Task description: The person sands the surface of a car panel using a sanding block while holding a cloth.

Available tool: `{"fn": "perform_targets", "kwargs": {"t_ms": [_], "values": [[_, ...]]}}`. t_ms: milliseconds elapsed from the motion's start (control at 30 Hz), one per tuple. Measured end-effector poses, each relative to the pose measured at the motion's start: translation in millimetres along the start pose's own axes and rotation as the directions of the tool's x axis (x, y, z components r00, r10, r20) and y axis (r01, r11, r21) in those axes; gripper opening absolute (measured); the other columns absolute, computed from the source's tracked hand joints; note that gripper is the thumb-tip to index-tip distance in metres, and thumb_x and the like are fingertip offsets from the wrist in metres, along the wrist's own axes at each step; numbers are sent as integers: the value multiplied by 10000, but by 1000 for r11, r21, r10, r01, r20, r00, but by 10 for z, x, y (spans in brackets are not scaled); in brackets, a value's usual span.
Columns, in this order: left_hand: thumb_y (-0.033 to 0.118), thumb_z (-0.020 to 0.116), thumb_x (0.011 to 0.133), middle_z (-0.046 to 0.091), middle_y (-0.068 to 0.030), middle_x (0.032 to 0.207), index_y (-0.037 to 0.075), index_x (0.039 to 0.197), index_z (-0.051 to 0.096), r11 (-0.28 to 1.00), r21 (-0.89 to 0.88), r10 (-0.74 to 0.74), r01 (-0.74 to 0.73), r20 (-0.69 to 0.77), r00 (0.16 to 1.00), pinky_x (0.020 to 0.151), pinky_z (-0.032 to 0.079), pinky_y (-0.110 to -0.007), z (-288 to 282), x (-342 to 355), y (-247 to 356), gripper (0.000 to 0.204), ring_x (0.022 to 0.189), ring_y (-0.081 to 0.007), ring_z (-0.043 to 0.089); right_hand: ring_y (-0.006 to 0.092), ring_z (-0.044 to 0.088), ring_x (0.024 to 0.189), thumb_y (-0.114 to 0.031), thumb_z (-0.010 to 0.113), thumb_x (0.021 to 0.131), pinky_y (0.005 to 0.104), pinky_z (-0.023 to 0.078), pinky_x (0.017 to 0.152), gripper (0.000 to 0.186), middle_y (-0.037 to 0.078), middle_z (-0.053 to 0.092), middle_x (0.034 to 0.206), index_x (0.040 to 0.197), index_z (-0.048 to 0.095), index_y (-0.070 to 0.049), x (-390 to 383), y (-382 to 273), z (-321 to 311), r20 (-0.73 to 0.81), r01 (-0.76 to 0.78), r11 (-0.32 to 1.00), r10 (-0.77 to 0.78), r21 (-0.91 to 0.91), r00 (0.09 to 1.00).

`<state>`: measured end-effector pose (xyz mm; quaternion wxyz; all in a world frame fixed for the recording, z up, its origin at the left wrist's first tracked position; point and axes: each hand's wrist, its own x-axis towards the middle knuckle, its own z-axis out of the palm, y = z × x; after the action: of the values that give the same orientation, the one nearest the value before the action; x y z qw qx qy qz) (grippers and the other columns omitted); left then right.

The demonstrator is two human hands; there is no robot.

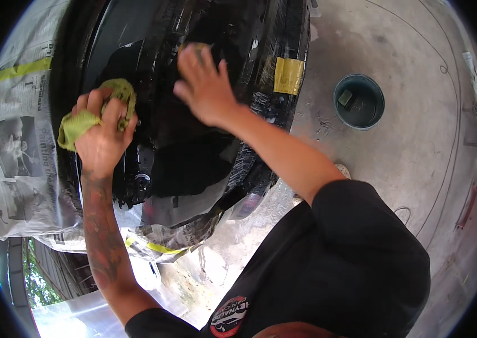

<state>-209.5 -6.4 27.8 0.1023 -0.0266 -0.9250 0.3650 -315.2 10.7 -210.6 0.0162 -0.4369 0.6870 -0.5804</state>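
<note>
Glossy, wet black vehicle bodywork (182,158) fills the upper middle. My left hand (100,129) grips a yellow-green cloth (74,128) against its left part. Higher up and to the right, my right hand (207,90) is slightly blurred, its fingers spread on the panel. A small yellowish item (196,45) shows behind those fingertips, mostly hidden. A square yellow sheet (288,75) lies on the panel's right edge.
Newspaper masking (16,180) with yellow tape covers the left side and lower edge. On the concrete floor (407,129) at the right stand a dark bucket (368,115) holding a greenish block (345,98), and a thin cable (444,69) runs farther right.
</note>
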Motion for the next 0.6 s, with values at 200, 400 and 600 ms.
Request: {"fn": "perform_targets", "kwargs": {"t_ms": [200, 400, 600], "values": [[60, 797, 662, 607, -119, 1148, 107, 818, 515, 999, -27, -32, 32, 11, 999, 803, 481, -482, -182, -510, 127, 325, 1000, -366, 593, 366, 165, 1526, -494, 433, 1023, 672, 200, 1165, 692, 95, 219, 1657, 1570, 282, -98, 319, 263, -94, -116, 20, 1000, -21, -8, 993], [197, 763, 775, 572, -115, 1256, 139, 907, 538, 995, -96, -23, 30, 82, 996, 901, 477, -544, -410, -1292, 114, 267, 1182, -417, 547, 404, 227, 1500, -476, 437, 1027, 697, 224, 1141, 660, 100, 233, 1651, 1553, 311, -97, -75, -91, -35, -30, 109, 993, -108, 50, 994], [291, 711, 858, 535, -115, 1311, 160, 960, 520, 997, -56, -44, 49, 86, 995, 961, 465, -560, -456, -1641, 260, 252, 1226, -418, 516, 362, 195, 1520, -499, 411, 1033, 677, 225, 1153, 670, 98, 235, 1652, 1563, 285, -107, 426, 312, -136, -129, 12, 1000, -10, 15, 992]]}}
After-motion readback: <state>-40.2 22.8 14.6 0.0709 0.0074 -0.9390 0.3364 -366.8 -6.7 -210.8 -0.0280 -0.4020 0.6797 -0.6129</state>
